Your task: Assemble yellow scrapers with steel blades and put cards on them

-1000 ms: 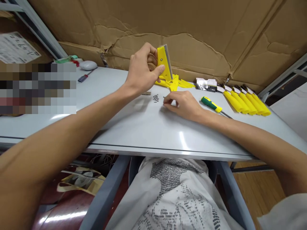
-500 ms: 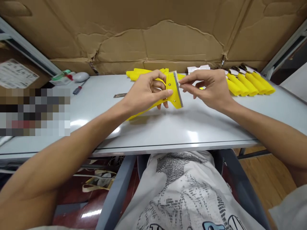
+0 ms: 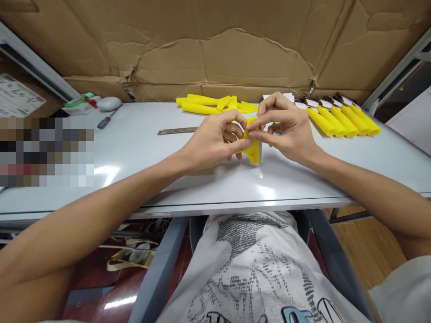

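Observation:
My left hand [image 3: 215,139] is closed around the handle of a yellow scraper [image 3: 254,156], thumb on its flat head. The scraper is held above the table with its blade edge facing right; a screw shows low on the head. Against the upper part of the head, my right hand [image 3: 288,128] pinches thumb and forefinger together. Whatever lies between those fingertips is hidden. Behind my left hand a narrow metal strip [image 3: 177,131] lies on the table. Several yellow scraper parts [image 3: 200,107] are heaped behind the hands.
Several yellow scrapers [image 3: 343,123] with white and dark heads lie in a row at right. A screwdriver [image 3: 107,120], a rounded white object [image 3: 109,104] and a green-and-white box [image 3: 80,104] sit back left. Cardboard [image 3: 202,58] walls the rear. The table's front edge [image 3: 235,208] is near my lap.
The scraper has turned and shifted slightly right and down. My right hand's fingertips have moved left, from beside the blade edge onto the scraper's head.

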Action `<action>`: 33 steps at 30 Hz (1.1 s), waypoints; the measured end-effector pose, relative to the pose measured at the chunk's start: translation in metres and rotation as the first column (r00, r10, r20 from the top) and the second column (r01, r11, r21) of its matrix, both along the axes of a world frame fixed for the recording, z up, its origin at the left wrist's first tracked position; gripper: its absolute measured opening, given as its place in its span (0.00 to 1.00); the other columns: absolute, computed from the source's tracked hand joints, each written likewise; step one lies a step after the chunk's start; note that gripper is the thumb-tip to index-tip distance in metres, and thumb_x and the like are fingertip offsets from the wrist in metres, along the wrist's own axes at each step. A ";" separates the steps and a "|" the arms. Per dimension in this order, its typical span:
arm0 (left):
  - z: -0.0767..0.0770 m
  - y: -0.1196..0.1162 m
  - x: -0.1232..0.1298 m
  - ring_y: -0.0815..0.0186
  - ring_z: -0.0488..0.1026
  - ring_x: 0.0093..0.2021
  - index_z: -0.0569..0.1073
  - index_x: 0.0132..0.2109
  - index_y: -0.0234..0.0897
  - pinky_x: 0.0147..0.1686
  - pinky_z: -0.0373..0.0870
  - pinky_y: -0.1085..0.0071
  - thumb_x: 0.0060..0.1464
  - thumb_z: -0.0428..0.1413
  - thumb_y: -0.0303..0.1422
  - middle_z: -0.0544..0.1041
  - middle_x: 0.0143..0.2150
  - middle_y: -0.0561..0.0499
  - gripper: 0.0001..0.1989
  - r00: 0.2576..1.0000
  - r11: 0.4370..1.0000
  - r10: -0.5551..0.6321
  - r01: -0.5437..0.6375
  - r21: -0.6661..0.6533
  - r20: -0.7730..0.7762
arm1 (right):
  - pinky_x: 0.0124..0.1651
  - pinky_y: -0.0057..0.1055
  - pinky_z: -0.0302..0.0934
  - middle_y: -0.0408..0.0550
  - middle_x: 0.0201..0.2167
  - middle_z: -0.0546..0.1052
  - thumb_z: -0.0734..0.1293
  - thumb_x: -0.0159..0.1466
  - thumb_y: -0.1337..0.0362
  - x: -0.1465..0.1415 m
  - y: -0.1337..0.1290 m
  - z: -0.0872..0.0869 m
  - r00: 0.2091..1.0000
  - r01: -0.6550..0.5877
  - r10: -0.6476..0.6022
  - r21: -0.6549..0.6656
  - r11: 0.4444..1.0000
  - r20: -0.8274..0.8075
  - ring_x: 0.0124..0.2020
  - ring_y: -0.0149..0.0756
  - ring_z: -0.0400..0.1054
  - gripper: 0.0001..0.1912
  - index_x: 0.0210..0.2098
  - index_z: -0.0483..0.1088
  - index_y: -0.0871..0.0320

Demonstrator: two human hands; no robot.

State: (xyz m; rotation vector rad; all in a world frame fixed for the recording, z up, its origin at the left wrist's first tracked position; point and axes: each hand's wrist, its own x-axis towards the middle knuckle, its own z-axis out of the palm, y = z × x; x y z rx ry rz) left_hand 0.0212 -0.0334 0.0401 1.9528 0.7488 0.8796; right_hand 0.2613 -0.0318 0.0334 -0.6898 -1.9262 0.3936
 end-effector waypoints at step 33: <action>-0.008 0.006 0.001 0.64 0.85 0.32 0.74 0.48 0.39 0.28 0.80 0.73 0.59 0.74 0.54 0.85 0.43 0.50 0.27 0.998 0.995 0.066 -0.064 0.075 -0.025 | 0.31 0.25 0.75 0.51 0.55 0.72 0.77 0.76 0.55 -0.002 0.008 -0.022 0.998 -0.058 0.058 0.069 0.996 -0.003 0.43 0.34 0.73 0.08 0.48 0.81 0.52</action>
